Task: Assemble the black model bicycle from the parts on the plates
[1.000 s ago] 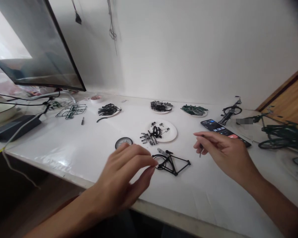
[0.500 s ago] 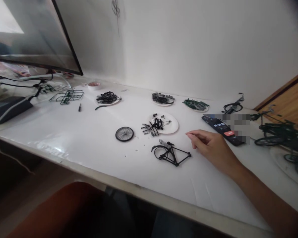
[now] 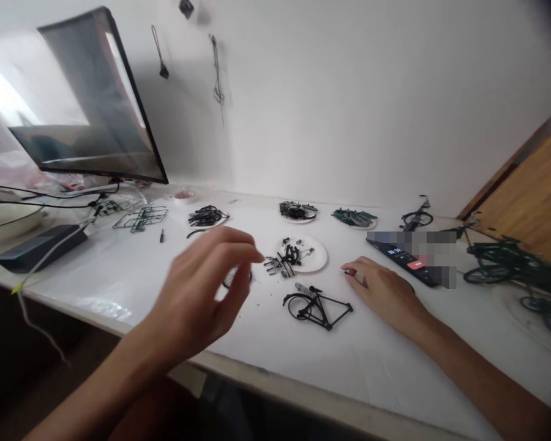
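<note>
My left hand (image 3: 209, 282) is raised over the table, fingers bent and thumb apart from them, with nothing visible between. Behind it a spoked toy bicycle wheel (image 3: 231, 279) is partly hidden. My right hand (image 3: 379, 286) rests low over the table, thumb and forefinger pinched around a small dark piece too small to name. Between the hands lies a black toy bicycle frame (image 3: 322, 311) with a rear wheel and a grey part on it. Beyond it, small black and grey parts (image 3: 291, 254) lie on and beside a white plate (image 3: 320, 258).
At the back stand plates with black parts (image 3: 206, 215), more black parts (image 3: 297, 210) and green parts (image 3: 354, 217). A phone (image 3: 406, 260) and assembled toy bicycles (image 3: 505, 257) are at the right. Green part frames (image 3: 141, 218), a screwdriver (image 3: 162, 236) and a monitor (image 3: 105, 104) stand left.
My left hand has come into view from the lower left and now covers part of the loose wheel. The view has tilted upward. My right hand stays near the bicycle frame.
</note>
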The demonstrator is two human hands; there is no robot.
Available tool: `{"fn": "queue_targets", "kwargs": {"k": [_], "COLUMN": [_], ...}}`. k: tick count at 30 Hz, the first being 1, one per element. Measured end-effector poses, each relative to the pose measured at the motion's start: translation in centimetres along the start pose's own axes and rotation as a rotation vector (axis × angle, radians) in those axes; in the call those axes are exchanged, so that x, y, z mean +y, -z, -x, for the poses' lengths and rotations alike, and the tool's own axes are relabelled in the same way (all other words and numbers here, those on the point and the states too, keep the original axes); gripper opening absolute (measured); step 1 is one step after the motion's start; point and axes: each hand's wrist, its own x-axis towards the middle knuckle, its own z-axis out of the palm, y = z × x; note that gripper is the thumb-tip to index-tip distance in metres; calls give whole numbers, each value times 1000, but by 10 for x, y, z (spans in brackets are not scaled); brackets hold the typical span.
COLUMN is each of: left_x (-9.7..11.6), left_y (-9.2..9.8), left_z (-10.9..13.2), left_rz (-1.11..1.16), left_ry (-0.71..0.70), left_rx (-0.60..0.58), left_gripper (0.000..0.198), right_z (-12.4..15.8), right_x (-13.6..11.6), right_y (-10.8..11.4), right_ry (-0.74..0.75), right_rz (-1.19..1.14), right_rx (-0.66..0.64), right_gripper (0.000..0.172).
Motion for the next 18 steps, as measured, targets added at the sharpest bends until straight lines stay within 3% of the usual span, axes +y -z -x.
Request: {"fn": "queue_targets", "kwargs": {"k": [2,4,5,8,11,14,18], "left_x": [-12,-35,-49,-92,-119,-121,-103], "left_y": [-26,-58,-73,-115,-142,-155,-157], "left_z": [-17,-35,-45,-70,-82,-79,-69], "left_rz": [-16,-76,-90,-117,-103,-53,24], "left_ry": [9,41,38,61,43,-16,-131], "left_rx": [-157,-408,-465,-527,-554,-530,-546], "left_gripper": [15,18,16,16,13,15,14], "right_z": [-5,-14,-20,-38,-48,-51,-51], "right_x": [1,1,1,0,1,3,5], "right_y": [-3,-7,-9,-14,-19,-22,-23], "right_ry": [4,13,21,39,30,26,22], "right_rz": [43,78,91,116,132,124,94], "right_rx": [-7,-18,-28,-51,-40,-32,-47], "right_gripper": [28,26,25,19,17,17,15]}}
